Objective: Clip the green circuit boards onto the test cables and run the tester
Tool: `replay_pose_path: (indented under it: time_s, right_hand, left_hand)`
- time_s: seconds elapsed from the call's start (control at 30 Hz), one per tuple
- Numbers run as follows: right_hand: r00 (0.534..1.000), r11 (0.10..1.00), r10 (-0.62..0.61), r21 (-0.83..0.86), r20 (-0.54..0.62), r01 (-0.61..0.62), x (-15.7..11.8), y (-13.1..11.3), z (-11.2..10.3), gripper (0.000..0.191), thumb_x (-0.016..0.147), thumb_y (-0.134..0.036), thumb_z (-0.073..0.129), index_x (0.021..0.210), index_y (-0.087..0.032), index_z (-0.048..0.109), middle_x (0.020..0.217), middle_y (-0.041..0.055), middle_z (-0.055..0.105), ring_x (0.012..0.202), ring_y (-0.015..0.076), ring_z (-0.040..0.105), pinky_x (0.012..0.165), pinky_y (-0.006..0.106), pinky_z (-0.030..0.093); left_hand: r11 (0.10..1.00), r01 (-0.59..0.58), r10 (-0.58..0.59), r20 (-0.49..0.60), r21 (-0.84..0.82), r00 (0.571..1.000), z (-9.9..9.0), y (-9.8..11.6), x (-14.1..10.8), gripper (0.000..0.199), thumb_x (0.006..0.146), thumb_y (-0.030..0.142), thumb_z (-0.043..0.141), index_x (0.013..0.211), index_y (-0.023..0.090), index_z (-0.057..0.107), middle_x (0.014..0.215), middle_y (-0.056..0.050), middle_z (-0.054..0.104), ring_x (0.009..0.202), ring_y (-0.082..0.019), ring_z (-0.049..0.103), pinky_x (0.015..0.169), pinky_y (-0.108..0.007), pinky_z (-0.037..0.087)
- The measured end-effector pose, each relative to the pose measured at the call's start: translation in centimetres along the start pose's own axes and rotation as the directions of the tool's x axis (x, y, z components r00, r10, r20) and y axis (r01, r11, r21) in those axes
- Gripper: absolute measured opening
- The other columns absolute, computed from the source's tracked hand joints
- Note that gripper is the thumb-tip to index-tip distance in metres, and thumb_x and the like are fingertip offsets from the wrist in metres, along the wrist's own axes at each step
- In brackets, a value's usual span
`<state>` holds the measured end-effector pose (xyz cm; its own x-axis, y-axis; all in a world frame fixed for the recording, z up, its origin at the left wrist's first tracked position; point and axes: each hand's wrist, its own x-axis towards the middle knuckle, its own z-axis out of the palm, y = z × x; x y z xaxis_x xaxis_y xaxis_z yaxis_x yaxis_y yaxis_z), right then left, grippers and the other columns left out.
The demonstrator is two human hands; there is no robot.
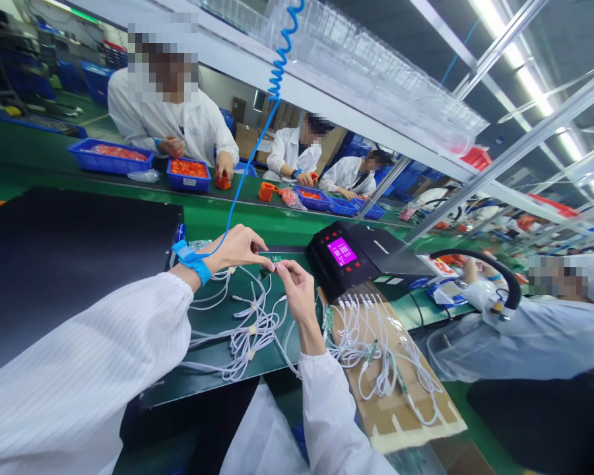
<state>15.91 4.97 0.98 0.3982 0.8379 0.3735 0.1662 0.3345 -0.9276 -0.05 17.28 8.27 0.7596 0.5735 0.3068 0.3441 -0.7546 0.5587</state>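
Note:
My left hand (240, 247), with a blue wrist strap (192, 262) and coiled blue cord, pinches a small green circuit board (267, 268) above the bench. My right hand (297, 284) meets it there, its thumb and fingertips closed at the board's right edge. Whether a cable plug is also between the right fingers is too small to tell. Bundled white cables (252, 330) lie beneath both hands on the dark green mat (173, 389).
A black tester (331, 257) with a lit purple screen stands behind to the right. White cables run from it over a brown cardboard sheet (381, 432). A large black panel (79, 264) is at left. Co-workers handle orange parts near blue bins (189, 183); another person sits at right.

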Motion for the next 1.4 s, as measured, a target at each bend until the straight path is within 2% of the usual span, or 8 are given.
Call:
replay_pose_path:
  time_s: [0.37, 0.67, 0.83, 1.0, 1.17, 1.3, 1.4]
  right_hand:
    - [1.0, 0.999, 0.0, 0.046, -0.005, 0.001, -0.3, -0.3, 0.1, 0.026, 0.085, -0.045, 0.076, 0.088, -0.02, 0.075, 0.09, 0.004, 0.073, 0.087, 0.0189, 0.067, 0.087, 0.032, 0.053]
    - [0.998, 1.0, -0.005, 0.018, -0.058, 0.006, -0.5, -0.8, 0.7, 0.028, 0.085, -0.047, 0.073, 0.09, -0.019, 0.074, 0.09, 0.005, 0.074, 0.088, 0.02, 0.067, 0.087, 0.034, 0.054]
    - [0.999, 1.0, -0.005, 0.019, -0.054, 0.006, -0.4, -0.9, 0.6, 0.029, 0.085, -0.047, 0.074, 0.09, -0.019, 0.074, 0.092, 0.0057, 0.075, 0.09, 0.0208, 0.069, 0.089, 0.036, 0.055]
    - [0.989, 0.999, -0.043, -0.034, -0.141, 0.038, -0.5, -0.7, 1.2, 0.03, 0.087, -0.047, 0.071, 0.095, -0.019, 0.073, 0.096, 0.0072, 0.077, 0.091, 0.0209, 0.07, 0.09, 0.036, 0.056]
    - [0.99, 0.964, -0.087, -0.259, -0.107, 0.057, 0.3, 1.2, 3.0, 0.028, 0.09, -0.043, 0.066, 0.102, -0.019, 0.073, 0.096, 0.0066, 0.077, 0.088, 0.0199, 0.069, 0.085, 0.035, 0.054]
    - [0.996, 0.949, -0.053, -0.315, -0.066, 0.029, 1.8, 4.1, 4.9, 0.024, 0.091, -0.041, 0.061, 0.102, -0.02, 0.067, 0.086, 0.0036, 0.073, 0.079, 0.0182, 0.067, 0.076, 0.031, 0.054]
    - [0.999, 0.929, -0.04, -0.368, 0.012, 0.042, 2.2, 6.1, 6.3, 0.017, 0.093, -0.034, 0.056, 0.099, -0.022, 0.066, 0.09, 0.0034, 0.074, 0.083, 0.0178, 0.068, 0.08, 0.031, 0.055]
  left_hand:
    - [0.999, 0.013, -0.012, 0.005, -0.034, 1.0, 0.1, 0.4, -0.3, 0.042, 0.074, 0.058, 0.081, 0.078, 0.016, 0.084, 0.068, -0.007, 0.075, 0.064, -0.016, 0.064, 0.059, -0.026, 0.04]
    - [0.993, 0.067, -0.066, 0.013, -0.098, 0.998, 0.1, 0.8, -0.8, 0.054, 0.075, 0.066, 0.076, 0.055, 0.016, 0.072, 0.053, -0.004, 0.066, 0.051, -0.011, 0.052, 0.051, -0.026, 0.033]
    - [0.996, 0.05, -0.049, 0.007, -0.076, 0.999, -0.1, 1.0, -0.6, 0.054, 0.075, 0.067, 0.075, 0.057, 0.016, 0.072, 0.054, -0.004, 0.067, 0.053, -0.012, 0.054, 0.053, -0.026, 0.035]
    - [0.997, 0.074, -0.074, 0.038, -0.017, 0.997, -0.8, 0.2, -0.2, 0.049, 0.077, 0.063, 0.076, 0.066, 0.016, 0.077, 0.064, -0.008, 0.072, 0.061, -0.016, 0.061, 0.06, -0.027, 0.042]
    - [0.981, 0.19, -0.181, 0.165, -0.044, 0.97, -0.9, -2.5, -0.2, 0.038, 0.082, 0.055, 0.074, 0.081, 0.018, 0.079, 0.068, -0.006, 0.075, 0.058, -0.017, 0.066, 0.06, -0.026, 0.048]
    - [0.958, 0.287, -0.285, 0.174, 0.013, 0.943, -0.9, -4.1, -0.3, 0.033, 0.081, 0.052, 0.074, 0.083, 0.018, 0.077, 0.071, -0.006, 0.077, 0.059, -0.018, 0.07, 0.063, -0.024, 0.05]
    - [0.938, 0.347, -0.344, 0.23, 0.029, 0.911, -1.0, -4.4, -0.4, 0.035, 0.077, 0.055, 0.076, 0.082, 0.021, 0.076, 0.07, -0.004, 0.077, 0.06, -0.018, 0.072, 0.062, -0.024, 0.051]
